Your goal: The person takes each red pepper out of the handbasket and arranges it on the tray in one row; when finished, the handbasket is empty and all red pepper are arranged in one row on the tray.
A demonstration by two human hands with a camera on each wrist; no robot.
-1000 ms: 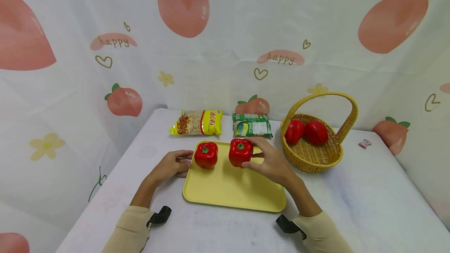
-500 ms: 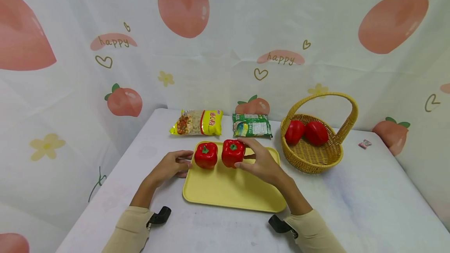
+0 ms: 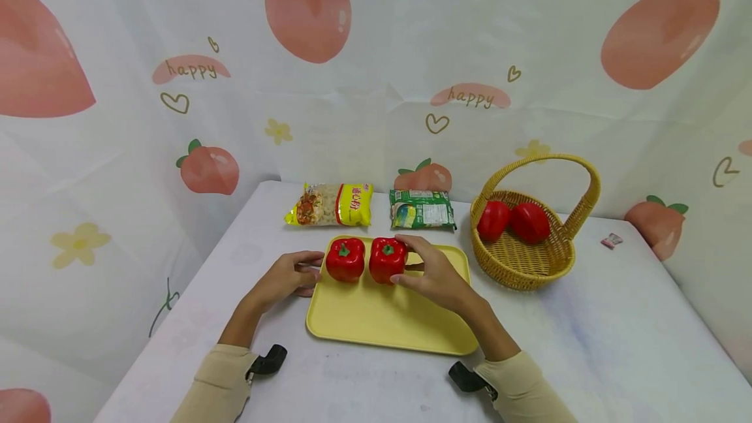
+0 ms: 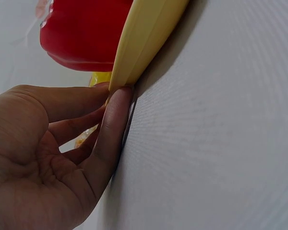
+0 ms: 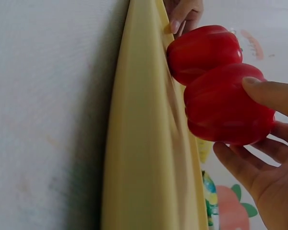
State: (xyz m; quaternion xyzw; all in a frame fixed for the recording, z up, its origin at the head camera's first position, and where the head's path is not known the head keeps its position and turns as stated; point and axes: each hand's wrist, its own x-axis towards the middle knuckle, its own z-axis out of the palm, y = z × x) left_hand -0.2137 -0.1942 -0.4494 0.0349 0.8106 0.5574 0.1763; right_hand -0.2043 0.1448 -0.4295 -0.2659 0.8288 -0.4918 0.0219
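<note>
Red pepper (image 3: 386, 262) in right hand (image 3: 433, 274) narrowly clears another (image 3: 345, 260); left hand (image 3: 285, 275) pinches tray edge (image 3: 312, 307).

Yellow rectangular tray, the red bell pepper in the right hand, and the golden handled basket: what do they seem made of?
Yellow rectangular tray: probably moulded plastic, satin finish; smooth, evenly coloured, rounded corners.
Glossy red bell pepper: real skin or plastic imitation, unclear; smooth with bright highlights.
Golden woven basket: wicker or plastic strands; visible weave, slight sheen.
</note>
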